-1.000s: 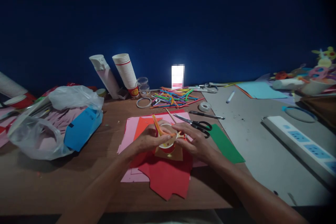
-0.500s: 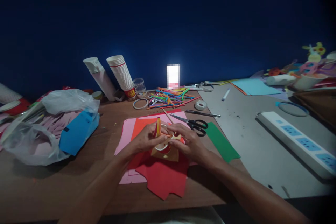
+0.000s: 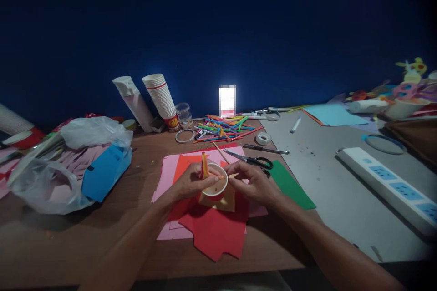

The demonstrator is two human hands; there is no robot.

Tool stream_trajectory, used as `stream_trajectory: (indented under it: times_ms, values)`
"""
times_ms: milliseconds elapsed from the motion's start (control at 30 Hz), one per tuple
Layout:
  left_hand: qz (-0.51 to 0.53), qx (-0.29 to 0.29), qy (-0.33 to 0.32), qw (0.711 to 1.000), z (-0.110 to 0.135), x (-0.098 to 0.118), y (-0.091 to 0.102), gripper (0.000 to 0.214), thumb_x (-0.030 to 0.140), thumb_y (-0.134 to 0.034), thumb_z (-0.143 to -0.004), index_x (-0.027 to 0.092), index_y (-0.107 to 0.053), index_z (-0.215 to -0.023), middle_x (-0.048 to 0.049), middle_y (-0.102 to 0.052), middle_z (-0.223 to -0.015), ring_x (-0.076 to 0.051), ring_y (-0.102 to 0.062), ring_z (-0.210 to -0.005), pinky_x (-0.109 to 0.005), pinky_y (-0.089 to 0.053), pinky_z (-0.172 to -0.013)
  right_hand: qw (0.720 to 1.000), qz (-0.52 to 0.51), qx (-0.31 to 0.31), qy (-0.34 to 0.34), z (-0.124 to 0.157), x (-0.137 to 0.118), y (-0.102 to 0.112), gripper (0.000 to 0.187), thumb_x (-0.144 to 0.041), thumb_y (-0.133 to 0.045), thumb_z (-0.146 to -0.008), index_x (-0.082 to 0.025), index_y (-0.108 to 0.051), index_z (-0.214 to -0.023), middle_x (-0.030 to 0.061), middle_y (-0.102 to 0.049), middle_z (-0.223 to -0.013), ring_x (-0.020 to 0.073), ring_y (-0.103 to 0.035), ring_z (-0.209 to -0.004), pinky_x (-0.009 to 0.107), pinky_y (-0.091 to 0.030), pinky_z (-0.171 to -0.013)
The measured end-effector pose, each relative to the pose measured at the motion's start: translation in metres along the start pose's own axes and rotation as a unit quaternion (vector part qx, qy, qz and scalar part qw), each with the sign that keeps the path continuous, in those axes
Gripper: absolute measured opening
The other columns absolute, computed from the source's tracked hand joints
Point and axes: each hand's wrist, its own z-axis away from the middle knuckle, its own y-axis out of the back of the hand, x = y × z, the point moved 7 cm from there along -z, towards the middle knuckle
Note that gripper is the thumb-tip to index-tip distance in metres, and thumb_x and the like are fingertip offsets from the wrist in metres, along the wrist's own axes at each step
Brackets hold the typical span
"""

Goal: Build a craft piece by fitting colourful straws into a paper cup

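A small red and white paper cup (image 3: 216, 187) stands on a tan paper piece (image 3: 228, 201) over red paper (image 3: 215, 232) and pink paper (image 3: 168, 177). My left hand (image 3: 189, 183) grips the cup's left side, fingers curled, and pinches an orange and yellow straw (image 3: 204, 165) that sticks up at the rim. My right hand (image 3: 254, 183) holds the cup's right side with fingers bent, fingertips near the rim. Black-handled scissors (image 3: 254, 160) lie just beyond my right hand.
A pile of coloured straws (image 3: 225, 127), tape rolls (image 3: 263, 138) and a pen (image 3: 266, 148) lie behind. Stacked paper cups (image 3: 161, 96) lean at the back. A plastic bag (image 3: 68, 163) with blue card sits left, green paper (image 3: 290, 185) and a power strip (image 3: 389, 184) right.
The straw swung from leaning across the cup to standing upright at its left rim. My right fingers drew back from over the cup's mouth to its right side.
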Motion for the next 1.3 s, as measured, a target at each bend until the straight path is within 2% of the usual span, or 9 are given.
stream_trajectory:
  times_ms: [167,433,633,833,1067,1167,1300]
  values:
    - [-0.002,-0.012,0.004,1.0,0.0,0.004,-0.004,0.025,0.032,-0.055,-0.078,0.011,-0.067,-0.086,-0.0097,-0.063,-0.089,-0.02,-0.058,-0.083,-0.032,-0.046,-0.074,1.0,0.022,-0.013,0.004,0.0,0.0,-0.003,0.011,-0.019,-0.05,-0.079,-0.017,-0.06,-0.085,0.0012,-0.064,-0.08,0.0119,-0.059,-0.07,0.022,-0.047,-0.062]
    - [0.01,-0.013,0.036,0.999,0.001,-0.005,-0.002,0.037,0.032,-0.064,-0.072,0.01,-0.062,-0.101,-0.0137,-0.063,-0.102,-0.024,-0.058,-0.093,-0.035,-0.045,-0.081,0.993,0.107,-0.054,0.011,-0.001,0.004,0.004,0.014,-0.015,-0.052,-0.076,-0.018,-0.063,-0.085,0.0014,-0.065,-0.076,0.0121,-0.058,-0.064,0.024,-0.047,-0.061]
    - [-0.016,-0.011,0.05,0.999,0.004,-0.007,0.001,0.04,0.033,-0.065,-0.07,0.01,-0.06,-0.103,-0.0128,-0.062,-0.103,-0.023,-0.058,-0.093,-0.032,-0.045,-0.08,0.991,0.123,-0.047,0.03,0.0,0.003,0.009,0.016,-0.011,-0.052,-0.073,-0.019,-0.063,-0.082,0.0002,-0.065,-0.073,0.0117,-0.058,-0.062,0.022,-0.047,-0.059]
    - [-0.036,-0.013,0.05,0.998,0.004,-0.009,0.004,0.041,0.036,-0.064,-0.071,0.012,-0.059,-0.103,-0.0119,-0.061,-0.105,-0.023,-0.058,-0.093,-0.031,-0.045,-0.076,0.994,0.099,-0.046,0.021,-0.001,0.002,0.018,0.012,-0.011,-0.051,-0.071,-0.02,-0.058,-0.076,-0.0005,-0.064,-0.077,0.0125,-0.059,-0.069,0.022,-0.046,-0.063]
    - [0.058,-0.011,0.049,0.997,0.003,-0.011,0.003,0.038,0.035,-0.063,-0.073,0.013,-0.062,-0.105,-0.0113,-0.063,-0.104,-0.024,-0.056,-0.098,-0.034,-0.042,-0.085,0.995,0.094,-0.037,0.009,-0.004,0.003,0.023,0.009,-0.016,-0.05,-0.075,-0.02,-0.057,-0.079,-0.0011,-0.06,-0.073,0.012,-0.056,-0.066,0.023,-0.045,-0.06]
    - [0.142,-0.032,0.072,0.987,0.006,-0.015,0.0,0.042,0.036,-0.058,-0.077,0.012,-0.058,-0.112,-0.013,-0.064,-0.1,-0.024,-0.058,-0.097,-0.035,-0.042,-0.084,0.995,0.096,-0.021,0.015,-0.004,0.0,0.026,0.017,-0.02,-0.05,-0.078,-0.02,-0.057,-0.094,0.0018,-0.061,-0.086,0.014,-0.057,-0.076,0.026,-0.046,-0.069]
    - [0.222,-0.034,0.062,0.973,0.009,-0.009,-0.002,0.049,0.04,-0.06,-0.075,0.012,-0.056,-0.114,-0.014,-0.064,-0.102,-0.026,-0.057,-0.099,-0.036,-0.041,-0.087,0.992,0.118,0.021,0.023,-0.008,-0.019,0.028,0.026,-0.028,-0.046,-0.085,-0.022,-0.055,-0.108,0.0058,-0.059,-0.105,0.0176,-0.056,-0.091,0.031,-0.045,-0.079]
